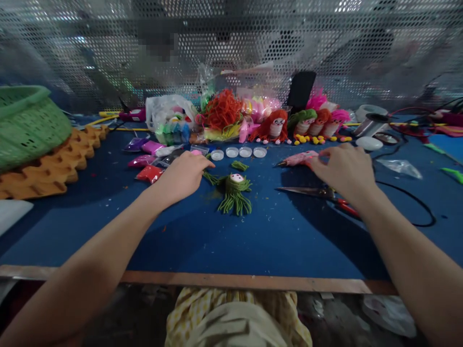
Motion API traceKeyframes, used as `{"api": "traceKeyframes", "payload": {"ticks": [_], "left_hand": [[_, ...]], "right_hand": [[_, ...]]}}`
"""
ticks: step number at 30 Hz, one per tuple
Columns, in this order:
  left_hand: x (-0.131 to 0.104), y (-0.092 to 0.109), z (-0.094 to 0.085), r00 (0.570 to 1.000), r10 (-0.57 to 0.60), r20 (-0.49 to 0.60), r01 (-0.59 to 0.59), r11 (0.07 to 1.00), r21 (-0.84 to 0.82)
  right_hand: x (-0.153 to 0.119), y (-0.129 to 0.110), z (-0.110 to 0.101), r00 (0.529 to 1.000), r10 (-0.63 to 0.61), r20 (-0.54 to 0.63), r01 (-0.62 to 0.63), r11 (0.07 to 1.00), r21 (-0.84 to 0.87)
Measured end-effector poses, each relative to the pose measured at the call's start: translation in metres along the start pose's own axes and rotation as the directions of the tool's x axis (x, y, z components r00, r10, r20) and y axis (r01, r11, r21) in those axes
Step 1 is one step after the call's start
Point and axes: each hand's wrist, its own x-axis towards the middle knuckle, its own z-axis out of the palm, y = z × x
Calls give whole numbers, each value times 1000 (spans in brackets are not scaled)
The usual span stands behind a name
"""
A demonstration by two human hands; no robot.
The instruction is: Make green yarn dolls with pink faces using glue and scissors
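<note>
My left hand (186, 174) hovers low over the table, back up, with one fingertip pointing right and its other fingers hidden beneath. Green yarn strands (210, 178) lie by its fingertips; whether it grips them is unclear. To its right lies a small doll head (237, 178) with a pale dotted face and green yarn hair spread toward me. A short green yarn bundle (239, 166) sits just behind it. My right hand (345, 168) has its thumb and fingers closed around the rear of a pink glue gun (298, 158), nozzle pointing left. Scissors (307, 191) lie below that hand.
Clear round caps (232, 153) stand in a row behind the doll head. Finished yarn-haired dolls (277, 127) and bags of craft pieces (171, 118) line the back. At left are a green basket (32, 125) and an orange egg tray (72, 156). A black cable (415, 193) loops at right.
</note>
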Motion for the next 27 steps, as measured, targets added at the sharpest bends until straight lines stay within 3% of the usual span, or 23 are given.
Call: {"api": "traceKeyframes", "payload": {"ticks": [2,4,7,8,10,11,13,16,17,18,19,21,24,27], "left_hand": [[-2,1,1,999,10,41,-14,997,79],[-1,5,2,999,-19,50,13,991,133],[3,12,1,981,-135,-140,147,986,79],[5,15,1,952,-185,-242,187,982,-13],[8,21,3,850,-319,-420,196,931,-309],[10,26,4,786,-413,-459,159,854,-496],[13,38,6,730,-568,-380,30,582,-813],[12,61,6,770,-632,-87,-77,42,-996],[10,68,6,794,-607,-18,-77,-72,-994],[8,75,6,820,-571,35,-64,-152,-986],[6,81,6,838,-541,76,-47,-210,-977],[1,91,5,866,-478,147,10,-278,-960],[-6,99,5,905,-382,189,86,-270,-959],[-11,103,6,912,-355,206,125,-240,-963]], "right_hand": [[-2,-6,0,984,108,-139,-103,994,37],[-4,-11,2,958,128,-255,-102,988,113],[-6,-16,8,926,61,-374,13,981,191],[-7,-16,10,912,49,-407,37,979,201],[-7,-16,13,886,25,-462,83,974,213],[-7,-16,13,873,11,-487,112,968,224],[-8,-19,9,847,-26,-532,209,935,287],[-17,-36,-4,822,-99,-561,382,827,412],[-22,-45,-9,827,-120,-549,410,798,443],[-27,-55,-15,867,-116,-484,412,714,567],[-33,-66,-20,920,-145,-364,372,614,696],[-43,-87,-27,961,-231,-155,242,420,874],[-52,-111,-30,934,-357,12,47,154,987],[-55,-120,-27,932,-357,69,-72,3,997]]}}
